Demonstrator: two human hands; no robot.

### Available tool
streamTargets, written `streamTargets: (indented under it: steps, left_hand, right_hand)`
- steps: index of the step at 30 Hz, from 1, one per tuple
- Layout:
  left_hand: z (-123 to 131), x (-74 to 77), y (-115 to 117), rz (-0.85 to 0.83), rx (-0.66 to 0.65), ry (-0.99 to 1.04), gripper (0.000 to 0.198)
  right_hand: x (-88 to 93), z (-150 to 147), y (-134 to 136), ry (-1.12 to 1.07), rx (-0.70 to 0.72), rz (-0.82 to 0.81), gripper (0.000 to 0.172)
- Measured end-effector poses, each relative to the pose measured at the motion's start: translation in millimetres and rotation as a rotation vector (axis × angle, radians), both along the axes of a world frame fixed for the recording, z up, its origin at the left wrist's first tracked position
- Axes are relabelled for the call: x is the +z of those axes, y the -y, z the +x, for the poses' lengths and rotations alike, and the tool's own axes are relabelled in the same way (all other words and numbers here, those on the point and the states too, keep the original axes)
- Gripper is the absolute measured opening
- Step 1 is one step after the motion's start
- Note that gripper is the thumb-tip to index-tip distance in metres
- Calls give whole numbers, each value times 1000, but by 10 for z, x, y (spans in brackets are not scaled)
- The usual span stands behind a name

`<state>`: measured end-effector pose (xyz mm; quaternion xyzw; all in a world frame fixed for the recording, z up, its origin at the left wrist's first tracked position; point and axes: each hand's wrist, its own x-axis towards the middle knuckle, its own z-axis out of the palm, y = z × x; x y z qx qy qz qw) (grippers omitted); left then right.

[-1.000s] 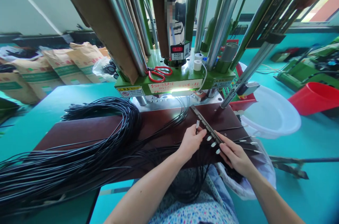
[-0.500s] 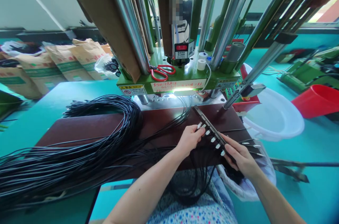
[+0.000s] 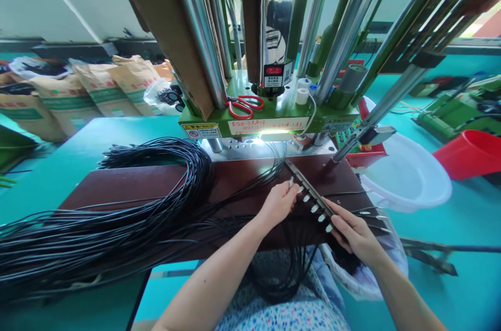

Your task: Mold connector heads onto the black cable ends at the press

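My right hand (image 3: 353, 229) grips the lower end of a narrow dark metal bar (image 3: 309, 185), which lies slanted above the brown board. Along its near edge sits a row of several white cable connectors (image 3: 314, 209). At the bar's upper part my left hand (image 3: 278, 201) pinches a silvery connector (image 3: 291, 181) between thumb and forefinger, just off the bar's edge. Black cables (image 3: 294, 250) hang below the bar toward my lap. Whether the left fingers also hold the cable behind that connector is hidden.
A green press (image 3: 250, 122) with steel columns stands close ahead, red scissors (image 3: 246, 106) on its ledge. A thick black cable bundle (image 3: 201, 164) covers the board's (image 3: 129, 185) left side. At the right are a white tub (image 3: 415, 174) and a lined bin (image 3: 391, 263).
My left hand has drawn its connector slightly left, away from the bar. My right hand keeps its hold on the bar. The view has shifted a little.
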<state>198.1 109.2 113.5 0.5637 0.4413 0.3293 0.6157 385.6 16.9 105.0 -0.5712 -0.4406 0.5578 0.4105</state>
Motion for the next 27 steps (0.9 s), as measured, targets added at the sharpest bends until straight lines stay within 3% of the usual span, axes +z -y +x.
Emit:
streamTargets:
  steps: [4,11,19,23,27]
  left_hand:
    - [-86,-14,-9,61,93,-46,34]
    - [-56,-63,-8,259,-19,-249,31]
    - [-98,-22,-65,147,-106,-234,36]
    - [-115,-44,-95,120,-105,-207,35]
    - [-105,-18,-102,145,-111,-253,35]
  right_hand:
    - [44,15,1,-30,-34,-7,66]
    - [-10,82,1,14,84,-46,64]
    - [24,71,-13,16,120,-62,61]
    - [-1,40,-30,86,205,-32,59]
    - [46,56,-69,91,243,-54,69]
